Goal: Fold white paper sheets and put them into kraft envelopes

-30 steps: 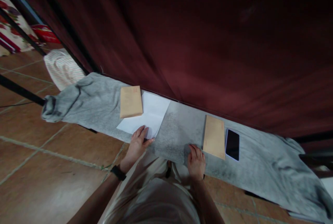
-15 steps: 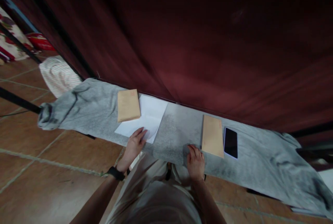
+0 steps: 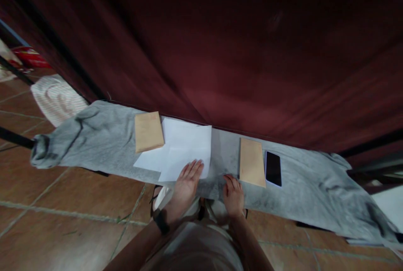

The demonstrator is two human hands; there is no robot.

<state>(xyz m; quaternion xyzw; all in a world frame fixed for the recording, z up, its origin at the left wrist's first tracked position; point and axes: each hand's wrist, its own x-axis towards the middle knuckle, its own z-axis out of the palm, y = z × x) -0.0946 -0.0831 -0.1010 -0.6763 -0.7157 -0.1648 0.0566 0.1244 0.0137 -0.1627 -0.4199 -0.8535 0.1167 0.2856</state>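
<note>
Paper on soft cloth, all of it matt except one glossy screen

I saw a smooth white paper sheet and two matt tan paper envelopes lying on a fuzzy grey cloth; the phone at centre right had a glossy black face, the curtain above was dull maroon fabric, and the floor tiles at lower left looked faintly sheened.

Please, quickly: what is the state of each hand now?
Left hand: open, flat on the white paper.
Right hand: open, fingers resting on the grey cloth, holding nothing.
</note>
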